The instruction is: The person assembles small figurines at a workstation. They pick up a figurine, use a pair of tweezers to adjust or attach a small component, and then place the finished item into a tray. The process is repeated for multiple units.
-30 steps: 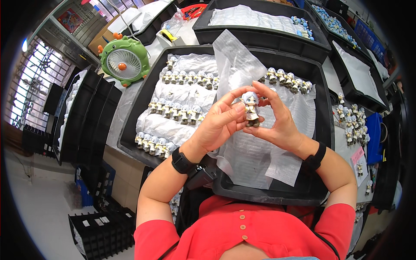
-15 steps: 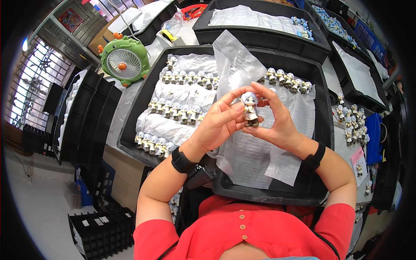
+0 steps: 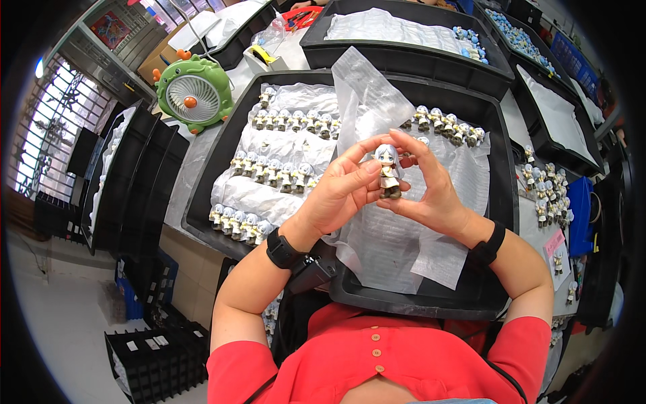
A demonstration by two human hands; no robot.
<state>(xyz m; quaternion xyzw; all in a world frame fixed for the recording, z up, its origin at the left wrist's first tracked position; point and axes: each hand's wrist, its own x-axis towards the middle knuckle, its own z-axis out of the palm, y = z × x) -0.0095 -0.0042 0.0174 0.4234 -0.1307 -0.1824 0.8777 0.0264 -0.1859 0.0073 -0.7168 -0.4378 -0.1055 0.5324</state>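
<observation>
Upright between my hands, above the large black tray, is a small figurine with pale lilac hair, a white outfit and dark boots. My left hand pinches it from the left with thumb and fingers. My right hand curves round its other side, fingers near the head and thumb at the boots. Rows of like figurines lie on white wrapping sheets in the tray's left part. Another row lies at the far right. A loose translucent sheet rises behind my hands.
A green fan and a tape dispenser stand beyond the tray. More black trays line the back. Several figurines stand on the table at right, near a blue bin. Stacked trays rise at left.
The figurine has tilted and turned slightly between my fingers, while both hands stay nearly in place. Another person's hand has come into view at the top edge, by the red tray.
</observation>
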